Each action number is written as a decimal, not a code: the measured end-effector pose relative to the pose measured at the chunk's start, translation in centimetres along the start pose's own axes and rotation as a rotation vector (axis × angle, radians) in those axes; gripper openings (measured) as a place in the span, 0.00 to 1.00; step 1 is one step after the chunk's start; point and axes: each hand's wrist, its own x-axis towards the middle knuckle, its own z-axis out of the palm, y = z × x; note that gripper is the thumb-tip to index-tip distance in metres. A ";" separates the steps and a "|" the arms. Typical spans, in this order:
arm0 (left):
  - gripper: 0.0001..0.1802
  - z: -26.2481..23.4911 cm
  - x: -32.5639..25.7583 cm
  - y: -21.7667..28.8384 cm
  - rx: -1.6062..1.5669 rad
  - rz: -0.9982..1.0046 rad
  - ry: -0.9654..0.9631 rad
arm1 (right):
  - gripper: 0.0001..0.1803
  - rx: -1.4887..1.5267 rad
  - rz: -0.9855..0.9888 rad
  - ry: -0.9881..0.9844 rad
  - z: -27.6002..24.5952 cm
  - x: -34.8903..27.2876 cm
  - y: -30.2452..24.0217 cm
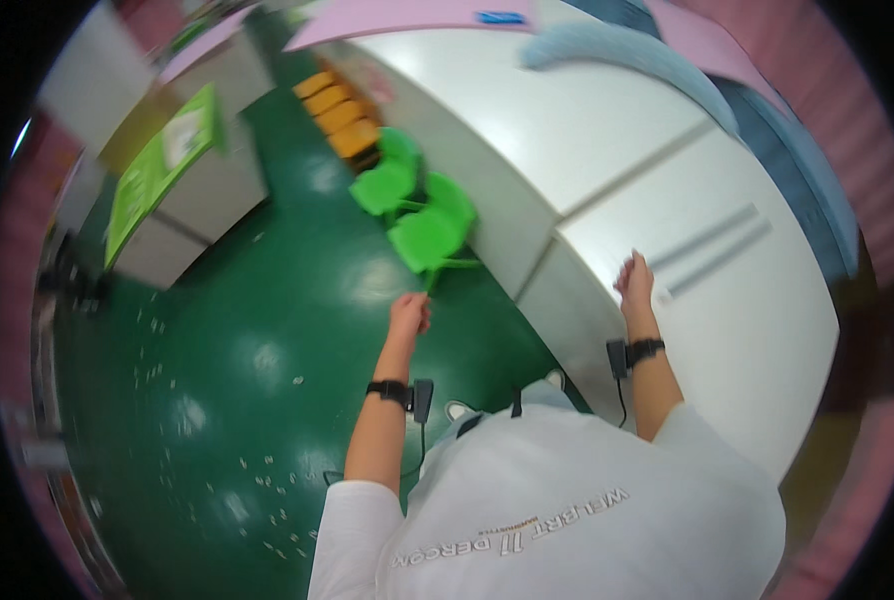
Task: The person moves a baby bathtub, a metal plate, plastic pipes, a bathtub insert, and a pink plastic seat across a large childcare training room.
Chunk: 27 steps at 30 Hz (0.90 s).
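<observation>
Two grey strips, nearest the right hand, lie side by side on the white surface. They're roughly parallel, slanting from near its left edge toward the far right edge, below the seam between panels. Handling, my guess: light, fairly stiff, maybe a bit bendy along the length; faces look smooth so could slip; not obviously fragile. Best hold is probably mid-length by the long edges, or pinching the near end and lifting; lying that flat, they may be awkward to get fingers under. Looks: long, narrow, straight, flat-looking, plain mid-grey, similar length, a bare gap between them; the lower one has a small pale spot at its near end. Blur hides material and thickness. Right grip: fingers bent, close by the upper strip's near end; can't tell whether fingertips meet or whether it touches the strip. Left hand is off the surface's left edge, above the green floor and near a green chair; its grip is curled together in a loose fist, nothing visible in it.
</observation>
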 end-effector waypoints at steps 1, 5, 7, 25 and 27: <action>0.10 -4.6 -0.9 -1.1 -0.106 -0.044 0.115 | 0.17 -0.007 0.034 -0.041 3.2 -1.1 0.9; 0.08 -21.1 -7.3 -5.9 -0.607 -0.078 0.446 | 0.15 -0.061 0.163 -0.244 14.3 -4.5 6.3; 0.08 -26.7 -11.0 -8.8 -0.778 -0.037 0.587 | 0.15 -0.123 0.229 -0.362 19.3 -5.3 9.3; 0.08 -49.8 -19.3 -15.4 -1.310 -0.041 1.121 | 0.14 -0.428 0.577 -0.835 66.6 -10.3 33.2; 0.08 -52.3 -19.6 -13.7 -1.347 -0.015 1.142 | 0.13 -0.467 0.597 -0.907 73.0 -11.9 34.3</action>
